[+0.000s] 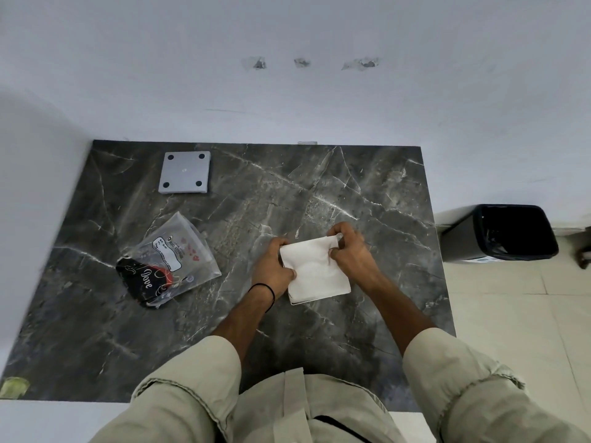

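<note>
A white folded paper packet lies on the dark marble table, right of its middle. My left hand grips the packet's left edge, thumb and fingers curled round it. My right hand pinches the packet's far right corner, where the paper is bunched up. To the left lies a clear plastic bag with a printed label, and a black and red item with white lettering sits partly inside its near end.
A flat grey square plate with black dots at its corners rests near the table's far left. A white wall runs behind the table. A black waste bin stands on the tiled floor to the right. A greenish scrap sits at the near left corner.
</note>
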